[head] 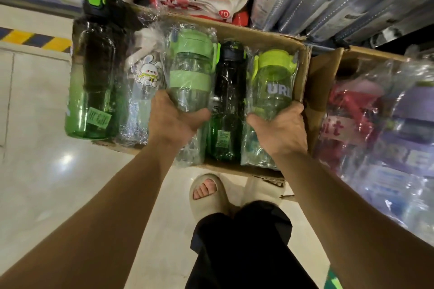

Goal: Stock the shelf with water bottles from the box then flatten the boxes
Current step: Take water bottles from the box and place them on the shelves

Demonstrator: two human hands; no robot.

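Reaching into the open brown cardboard box, you have your left hand curled round the lower body of the clear bottle with the pale green lid and band. Your right hand grips the base of the lime-green translucent bottle with pale lettering. Both bottles lie in the box, sheathed in loose clear film. That film is the risk: it can slide, so a bottle may slip from your grip as you lift. Between your hands lies a slim dark bottle with a green base, close against both, and it could be dragged along. Just left of your left hand, the rabbit-print bottle and the tall dark-to-green bottle sit at the box's edge and might roll out if jostled.
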